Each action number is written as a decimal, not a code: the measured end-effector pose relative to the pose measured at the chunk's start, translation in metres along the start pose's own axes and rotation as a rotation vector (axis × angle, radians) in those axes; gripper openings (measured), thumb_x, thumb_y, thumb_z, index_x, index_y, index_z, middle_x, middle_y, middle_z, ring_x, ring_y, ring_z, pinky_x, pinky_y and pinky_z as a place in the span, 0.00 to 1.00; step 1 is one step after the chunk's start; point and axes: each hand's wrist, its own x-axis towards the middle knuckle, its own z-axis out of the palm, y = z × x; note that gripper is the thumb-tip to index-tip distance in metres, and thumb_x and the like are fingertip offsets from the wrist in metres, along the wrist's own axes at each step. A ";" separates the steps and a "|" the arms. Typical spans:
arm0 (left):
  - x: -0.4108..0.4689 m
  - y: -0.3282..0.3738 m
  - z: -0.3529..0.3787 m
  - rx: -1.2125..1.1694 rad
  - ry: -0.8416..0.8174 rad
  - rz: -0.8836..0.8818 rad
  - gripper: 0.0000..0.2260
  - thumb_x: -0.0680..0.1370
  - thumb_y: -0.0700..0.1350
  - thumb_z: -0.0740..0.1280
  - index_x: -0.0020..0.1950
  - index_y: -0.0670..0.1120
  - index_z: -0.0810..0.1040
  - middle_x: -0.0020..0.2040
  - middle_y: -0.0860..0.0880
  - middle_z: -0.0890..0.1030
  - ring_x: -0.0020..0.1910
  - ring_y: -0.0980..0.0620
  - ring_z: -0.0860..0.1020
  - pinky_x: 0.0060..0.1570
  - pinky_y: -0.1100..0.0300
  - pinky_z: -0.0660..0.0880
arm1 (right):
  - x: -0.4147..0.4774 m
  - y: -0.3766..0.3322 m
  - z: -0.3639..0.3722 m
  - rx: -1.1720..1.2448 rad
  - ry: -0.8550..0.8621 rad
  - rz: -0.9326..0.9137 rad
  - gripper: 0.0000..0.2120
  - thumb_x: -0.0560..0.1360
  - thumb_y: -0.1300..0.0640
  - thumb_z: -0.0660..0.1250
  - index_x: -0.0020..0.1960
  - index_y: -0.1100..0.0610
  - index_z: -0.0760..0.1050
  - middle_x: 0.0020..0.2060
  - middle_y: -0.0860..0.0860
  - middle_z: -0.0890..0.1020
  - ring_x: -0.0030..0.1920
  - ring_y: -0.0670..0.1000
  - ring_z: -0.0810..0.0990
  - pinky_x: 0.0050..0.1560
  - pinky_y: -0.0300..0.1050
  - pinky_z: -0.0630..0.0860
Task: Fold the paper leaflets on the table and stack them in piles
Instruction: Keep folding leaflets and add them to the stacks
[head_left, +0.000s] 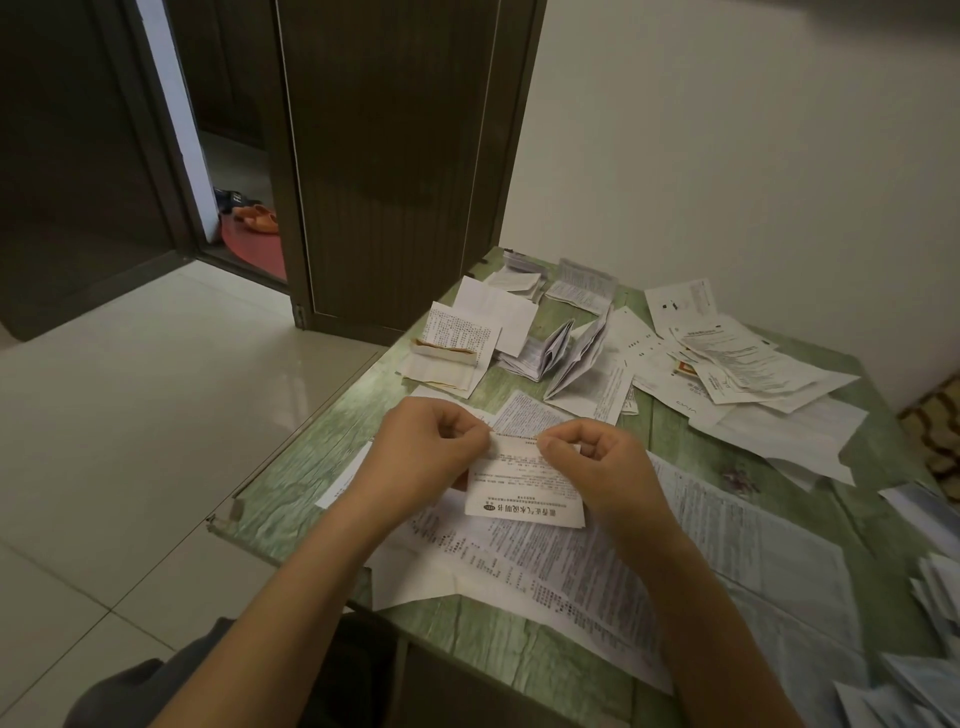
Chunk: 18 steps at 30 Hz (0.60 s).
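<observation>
Both hands pinch the top edge of a small folded leaflet (524, 486), left hand (426, 447) at its left corner, right hand (597, 457) at its right, above unfolded sheets (649, 561) on the desk (322, 457); folded piles (550, 348) lie beyond the hands

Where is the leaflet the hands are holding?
Head view, centre: the leaflet is pinched between left hand and right hand, over unfolded sheets.

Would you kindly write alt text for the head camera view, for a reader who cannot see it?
A person's left hand and right hand pinch the top edge of a small printed leaflet over a green table. Larger unfolded sheets lie beneath it, with folded leaflets and loose papers farther back.
</observation>
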 end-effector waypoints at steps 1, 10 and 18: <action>0.000 0.000 0.000 0.000 -0.001 0.000 0.07 0.75 0.38 0.68 0.37 0.43 0.81 0.35 0.46 0.84 0.32 0.52 0.83 0.37 0.57 0.81 | 0.000 0.000 0.000 0.003 0.002 0.000 0.03 0.73 0.62 0.69 0.41 0.59 0.79 0.33 0.53 0.83 0.32 0.49 0.81 0.32 0.41 0.77; 0.001 -0.002 0.001 0.093 0.070 0.062 0.07 0.76 0.40 0.67 0.38 0.45 0.82 0.37 0.47 0.84 0.36 0.49 0.82 0.39 0.56 0.81 | 0.002 0.000 -0.005 -0.003 -0.015 -0.018 0.05 0.74 0.65 0.67 0.40 0.60 0.79 0.29 0.49 0.81 0.28 0.41 0.78 0.28 0.32 0.71; 0.003 -0.003 0.002 0.108 0.121 0.086 0.07 0.76 0.38 0.66 0.39 0.45 0.81 0.35 0.48 0.83 0.31 0.53 0.81 0.39 0.56 0.81 | 0.006 0.002 -0.023 0.032 0.061 -0.056 0.05 0.74 0.67 0.66 0.40 0.62 0.79 0.25 0.46 0.76 0.25 0.41 0.71 0.27 0.31 0.69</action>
